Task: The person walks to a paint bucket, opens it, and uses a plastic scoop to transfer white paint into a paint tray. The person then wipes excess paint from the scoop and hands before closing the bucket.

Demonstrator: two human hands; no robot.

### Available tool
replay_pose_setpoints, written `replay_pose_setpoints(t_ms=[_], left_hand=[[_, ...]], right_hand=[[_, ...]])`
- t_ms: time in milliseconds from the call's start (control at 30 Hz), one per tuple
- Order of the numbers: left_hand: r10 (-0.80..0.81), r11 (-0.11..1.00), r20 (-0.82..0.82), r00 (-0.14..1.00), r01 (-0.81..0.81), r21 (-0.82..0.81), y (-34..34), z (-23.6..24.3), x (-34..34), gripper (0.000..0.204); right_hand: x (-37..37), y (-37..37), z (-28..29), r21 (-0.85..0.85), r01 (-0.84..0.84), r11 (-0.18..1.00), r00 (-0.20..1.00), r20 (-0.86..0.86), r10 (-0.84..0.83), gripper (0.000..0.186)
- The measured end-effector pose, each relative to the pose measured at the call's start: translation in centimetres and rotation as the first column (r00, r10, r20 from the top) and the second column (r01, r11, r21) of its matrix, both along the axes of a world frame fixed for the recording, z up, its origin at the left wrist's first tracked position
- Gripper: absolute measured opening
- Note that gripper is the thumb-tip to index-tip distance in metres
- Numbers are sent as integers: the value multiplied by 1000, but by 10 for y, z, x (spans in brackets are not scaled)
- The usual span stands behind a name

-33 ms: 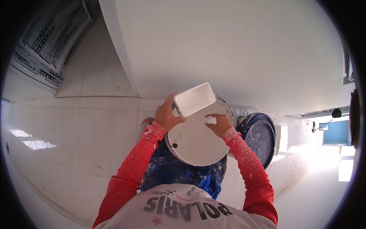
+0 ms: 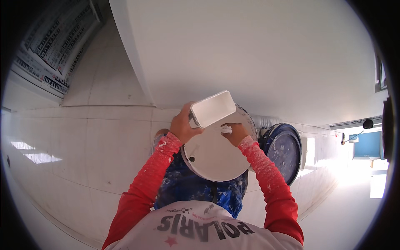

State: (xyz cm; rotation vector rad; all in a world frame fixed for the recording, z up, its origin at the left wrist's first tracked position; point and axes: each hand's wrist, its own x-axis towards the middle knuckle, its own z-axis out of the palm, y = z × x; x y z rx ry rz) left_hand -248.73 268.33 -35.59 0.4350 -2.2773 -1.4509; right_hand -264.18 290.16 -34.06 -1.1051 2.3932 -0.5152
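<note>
My left hand (image 2: 185, 125) grips a white rectangular tub (image 2: 213, 107) by its left end, tilted over a large round bucket (image 2: 216, 160) with a pale, creamy surface. A small dark round spot (image 2: 192, 158) shows near that surface's left edge; I cannot make out what it is. My right hand (image 2: 236, 135), just below and right of the tub, is closed on a crumpled white wad (image 2: 226, 129), possibly a cloth or paper. Both red sleeves are flecked with white, as is the blue fabric below the bucket.
A dark blue round lid or container (image 2: 282, 154) stands right of the bucket, with wrinkled clear plastic (image 2: 266, 121) behind it. A white wall (image 2: 250, 50) rises beyond them. The tiled floor (image 2: 75, 146) stretches leftward to printed sheeting (image 2: 58, 50). A bright passage with a blue panel (image 2: 366, 145) lies far right.
My right hand has shifted slightly left and up with the white wad, closer to the tub. My left hand and the tub are almost unmoved.
</note>
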Motion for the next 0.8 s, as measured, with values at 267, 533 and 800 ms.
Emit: replay_pose_setpoints(t_ms=[267,533,800], left_hand=[[-6,1000,61,998,8,-30,-5,5,-6,85],[-10,1000,10,1000,10,10,-6,5,-6,85],[-30,999,86,996,26,46,-7,14,-3,87]], right_hand=[[-8,-22,-56,121,194,973,973,103,-207,41],[3,79,70,-208,689,694,592,715,-373,33],[10,87,186,-505,661,554,738,569,-362,33]])
